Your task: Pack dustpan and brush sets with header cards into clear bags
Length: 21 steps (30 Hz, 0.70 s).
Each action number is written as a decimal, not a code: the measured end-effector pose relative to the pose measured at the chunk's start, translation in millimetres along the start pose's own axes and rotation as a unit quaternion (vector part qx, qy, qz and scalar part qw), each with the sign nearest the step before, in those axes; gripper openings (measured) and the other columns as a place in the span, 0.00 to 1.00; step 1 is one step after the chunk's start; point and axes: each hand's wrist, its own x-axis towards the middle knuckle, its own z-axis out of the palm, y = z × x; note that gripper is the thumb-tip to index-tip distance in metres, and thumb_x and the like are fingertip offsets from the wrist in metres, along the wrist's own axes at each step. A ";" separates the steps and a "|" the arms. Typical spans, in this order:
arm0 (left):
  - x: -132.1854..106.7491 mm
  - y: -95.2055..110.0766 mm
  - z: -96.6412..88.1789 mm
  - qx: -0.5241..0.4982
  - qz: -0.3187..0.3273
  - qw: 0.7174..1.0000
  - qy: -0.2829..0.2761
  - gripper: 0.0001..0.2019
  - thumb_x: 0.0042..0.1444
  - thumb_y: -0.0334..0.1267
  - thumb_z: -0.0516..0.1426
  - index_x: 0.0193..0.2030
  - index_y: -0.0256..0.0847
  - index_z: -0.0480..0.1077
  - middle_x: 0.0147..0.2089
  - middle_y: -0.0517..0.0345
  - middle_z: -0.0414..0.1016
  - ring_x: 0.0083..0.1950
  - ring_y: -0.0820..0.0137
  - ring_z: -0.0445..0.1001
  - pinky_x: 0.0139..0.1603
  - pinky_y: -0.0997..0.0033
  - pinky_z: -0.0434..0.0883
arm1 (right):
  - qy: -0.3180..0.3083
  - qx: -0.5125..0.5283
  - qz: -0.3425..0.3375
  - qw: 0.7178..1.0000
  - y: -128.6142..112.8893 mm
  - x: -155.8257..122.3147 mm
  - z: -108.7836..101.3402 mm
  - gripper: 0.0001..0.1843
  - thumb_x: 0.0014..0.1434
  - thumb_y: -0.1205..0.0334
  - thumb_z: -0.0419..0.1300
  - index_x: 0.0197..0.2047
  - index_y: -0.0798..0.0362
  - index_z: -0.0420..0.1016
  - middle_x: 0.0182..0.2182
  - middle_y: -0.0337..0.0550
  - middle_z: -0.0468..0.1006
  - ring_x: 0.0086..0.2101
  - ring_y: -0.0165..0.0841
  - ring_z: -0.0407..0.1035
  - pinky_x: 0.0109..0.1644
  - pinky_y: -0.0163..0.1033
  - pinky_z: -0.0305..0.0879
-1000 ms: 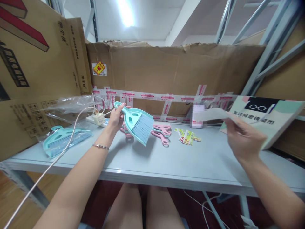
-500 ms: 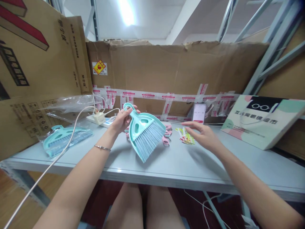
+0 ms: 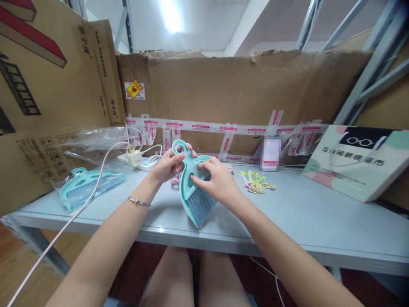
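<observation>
A turquoise hand brush (image 3: 201,209) with pale blue bristles lies nested against a matching dustpan (image 3: 186,205), tilted above the table with the bristles downward. My left hand (image 3: 174,164) is closed around the handle end, just below its hanging loop. My right hand (image 3: 220,179) grips the brush's head, thumb and fingers at the oval holes, covering part of the bristles. Pink pieces (image 3: 175,179), mostly hidden, lie behind the set. Right of my right hand are several small green and red printed packets (image 3: 255,181).
Another turquoise brush set (image 3: 91,185) in clear plastic lies at the left, with a white cable (image 3: 96,187) crossing it. Behind are a power strip (image 3: 147,163), a phone (image 3: 271,153) and a big cardboard box (image 3: 239,94). A printed box (image 3: 358,164) stands at the right.
My right hand has moved left from beside the packets onto the brush and taken hold of it. The brush and dustpan have turned slightly and shifted a little right in my left hand.
</observation>
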 end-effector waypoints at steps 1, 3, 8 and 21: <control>-0.7 0.7 1.1 -0.005 -0.004 1.000 -0.006 0.20 0.39 0.44 0.66 0.39 0.38 0.70 0.40 0.53 0.76 0.14 0.87 0.58 0.11 0.85 0.56 | 0.004 0.015 0.003 1.000 1.4 0.8 -0.7 0.07 0.49 0.59 0.61 0.28 0.52 0.67 0.29 0.39 0.66 0.30 0.32 0.63 0.36 0.39 0.61; -1.4 1.5 3.7 -0.001 -0.015 1.000 -0.012 0.22 0.38 0.41 0.67 0.41 0.39 0.70 0.40 0.52 0.76 0.16 0.85 0.62 0.14 0.83 0.60 | 0.016 0.052 0.000 0.999 4.5 1.3 -0.5 0.07 0.50 0.60 0.60 0.27 0.51 0.66 0.27 0.38 0.65 0.27 0.30 0.61 0.34 0.37 0.60; 2.3 4.1 3.3 0.097 0.016 0.995 0.008 0.19 0.39 0.38 0.67 0.40 0.37 0.71 0.36 0.54 0.76 0.19 0.80 0.66 0.17 0.80 0.63 | 0.058 0.117 -0.006 0.991 12.9 -4.2 2.0 0.08 0.52 0.57 0.58 0.27 0.52 0.65 0.24 0.37 0.63 0.26 0.29 0.60 0.32 0.36 0.60; 5.4 23.7 -28.6 0.220 0.246 0.908 0.257 0.15 0.41 0.37 0.66 0.28 0.43 0.61 0.33 0.62 0.71 0.26 0.77 0.68 0.28 0.76 0.66 | 0.092 -0.059 -0.107 0.988 79.6 34.8 -43.9 0.12 0.54 0.68 0.53 0.41 0.50 0.73 0.38 0.45 0.69 0.39 0.35 0.67 0.44 0.41 0.64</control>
